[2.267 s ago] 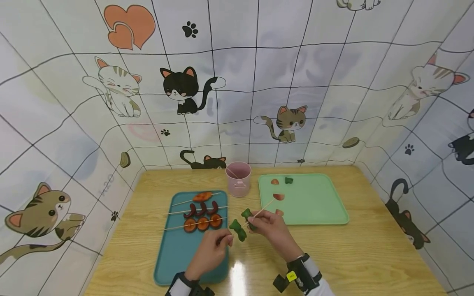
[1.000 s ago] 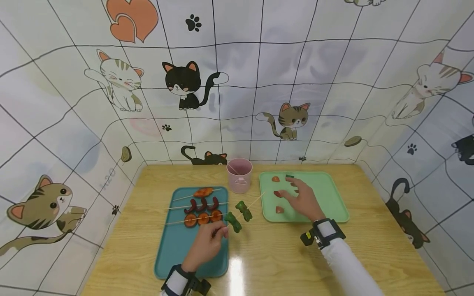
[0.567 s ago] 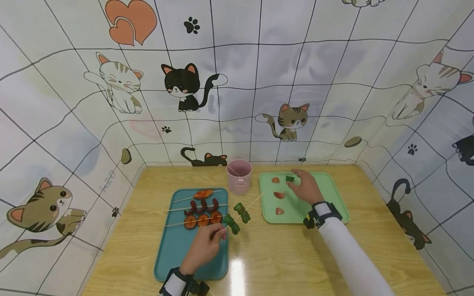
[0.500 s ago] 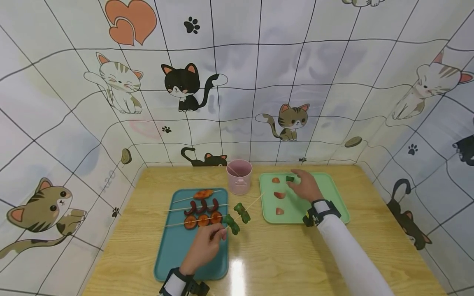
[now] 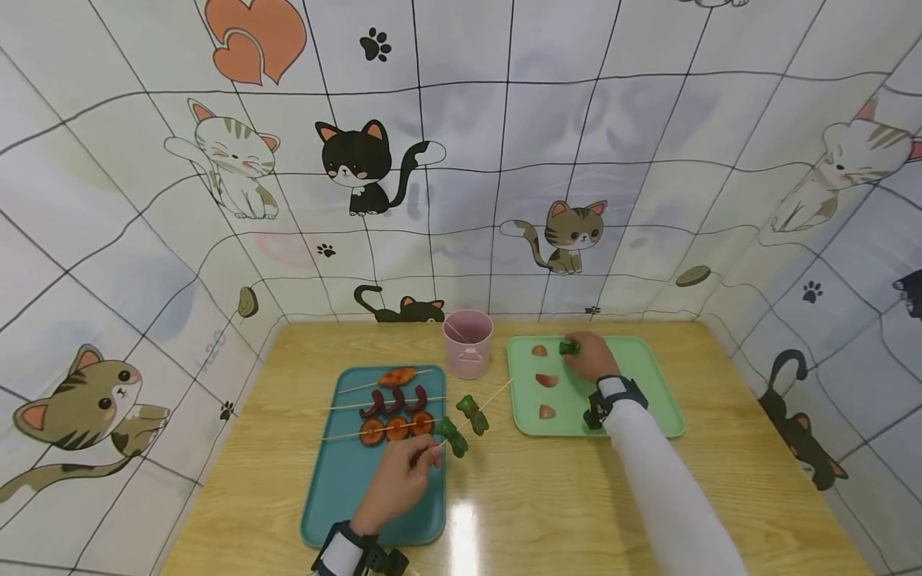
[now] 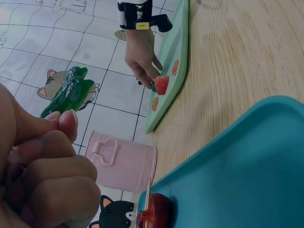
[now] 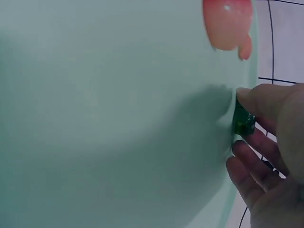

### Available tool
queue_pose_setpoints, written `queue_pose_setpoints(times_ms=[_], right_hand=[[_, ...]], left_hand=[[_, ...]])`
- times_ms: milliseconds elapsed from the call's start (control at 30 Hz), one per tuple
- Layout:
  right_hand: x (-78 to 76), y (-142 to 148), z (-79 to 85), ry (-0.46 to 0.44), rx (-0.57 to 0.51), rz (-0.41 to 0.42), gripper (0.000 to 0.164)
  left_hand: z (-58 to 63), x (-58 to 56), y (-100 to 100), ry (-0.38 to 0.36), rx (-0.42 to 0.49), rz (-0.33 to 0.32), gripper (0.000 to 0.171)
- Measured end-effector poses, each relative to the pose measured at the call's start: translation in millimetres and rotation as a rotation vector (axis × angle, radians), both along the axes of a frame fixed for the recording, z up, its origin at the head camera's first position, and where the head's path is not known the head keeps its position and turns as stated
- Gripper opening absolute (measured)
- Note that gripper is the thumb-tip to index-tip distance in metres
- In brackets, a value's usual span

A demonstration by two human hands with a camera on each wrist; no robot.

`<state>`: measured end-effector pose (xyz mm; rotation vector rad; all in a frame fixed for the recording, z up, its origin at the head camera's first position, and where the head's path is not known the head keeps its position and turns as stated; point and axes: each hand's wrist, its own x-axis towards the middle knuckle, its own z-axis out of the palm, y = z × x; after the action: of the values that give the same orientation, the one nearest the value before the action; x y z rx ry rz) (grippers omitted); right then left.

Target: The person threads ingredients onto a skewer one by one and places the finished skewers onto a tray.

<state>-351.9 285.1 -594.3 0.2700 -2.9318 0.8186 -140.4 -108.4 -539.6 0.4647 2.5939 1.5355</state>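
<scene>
Skewer (image 5: 501, 390), two green pieces (image 5: 451, 437) threaded on it, held in the left hand (image 5: 398, 480), bare tip towards the green tray (image 5: 651, 400). Loose green piece (image 5: 567, 348) (three red pieces (image 5: 547, 381) lie nearby), at that tray's far side, pinched between thumb and fingers of the right hand (image 5: 594, 358).

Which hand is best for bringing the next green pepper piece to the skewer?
Probably the right hand: it pinches that green pepper piece at the green tray. The left hand holds the skewer, away from that tray.
</scene>
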Motion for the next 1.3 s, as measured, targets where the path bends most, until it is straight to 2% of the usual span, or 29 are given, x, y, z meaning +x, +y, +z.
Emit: queue_pose_setpoints(times_ms=[200,300,667,767,1033,1300], right_hand=[[-1.4,-5.0,-7.7,0.040,0.072,-0.031,0.037],[2.4,-8.6,-5.9,0.051,0.060,-0.043,0.033],[6.5,-12.3,1.4,0.002,0.010,-0.055,0.030],[11.9,-14.3,4.9,-0.021,-0.013,-0.068,0.030],[33.8,-25.1,21.6,-0.035,-0.166,-0.095,0.026],[57.3,-32.1,29.4,-0.040,-0.335,-0.129,0.037]], left_hand=[[0.8,0.5,-0.3,-0.008,0.002,0.003,0.031],[0.9,0.9,-0.4,-0.009,-0.001,0.005,0.031],[2.1,0.6,-1.6,0.031,-0.002,0.010,0.029],[2.7,1.4,-2.4,0.032,0.000,0.008,0.029],[3.5,2.1,-2.9,0.034,0.007,0.010,0.029],[4.2,2.9,-2.3,0.029,0.013,0.004,0.029]])
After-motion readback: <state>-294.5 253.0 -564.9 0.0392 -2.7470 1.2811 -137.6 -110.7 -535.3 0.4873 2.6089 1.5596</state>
